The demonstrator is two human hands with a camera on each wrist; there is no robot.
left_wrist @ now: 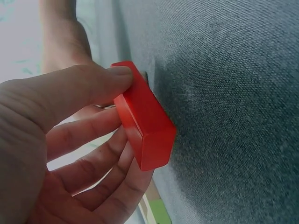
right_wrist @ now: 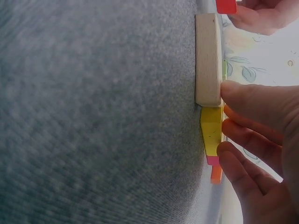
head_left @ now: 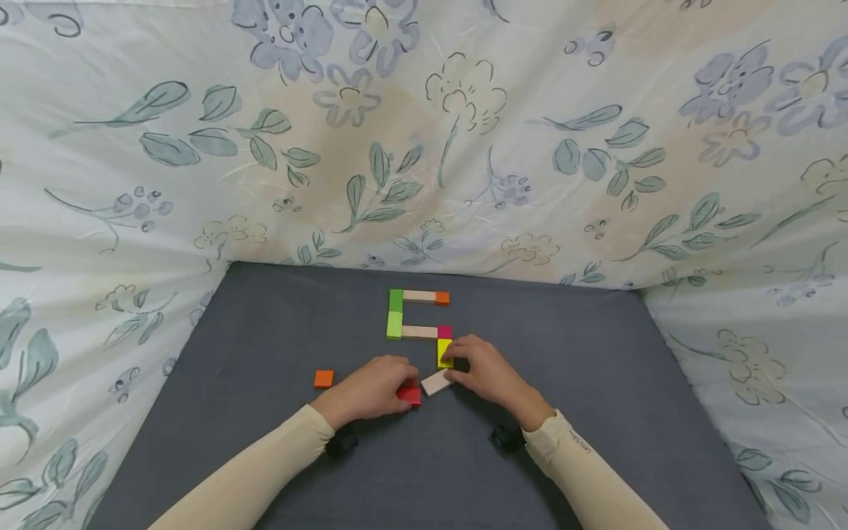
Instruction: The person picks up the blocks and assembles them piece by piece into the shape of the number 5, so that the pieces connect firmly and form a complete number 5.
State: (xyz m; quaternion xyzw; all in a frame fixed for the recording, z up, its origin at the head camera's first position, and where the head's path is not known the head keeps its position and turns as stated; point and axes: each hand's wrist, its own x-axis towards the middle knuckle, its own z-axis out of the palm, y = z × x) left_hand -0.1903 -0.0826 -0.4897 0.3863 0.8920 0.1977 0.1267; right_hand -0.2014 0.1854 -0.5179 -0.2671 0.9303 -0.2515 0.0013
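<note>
In the head view my left hand pinches a red block between thumb and fingers. The left wrist view shows this red block tilted, its end face towards the camera. My right hand is at the lower end of a block layout. Its thumb touches a plain wooden block that lies slanted on the table. Its other fingers rest at a yellow block. In the right wrist view the wooden block stands end to end with the yellow block.
Above the yellow block sit a magenta block, a wooden block, light green and green blocks, another wooden block and an orange block. A loose orange block lies left on the grey table.
</note>
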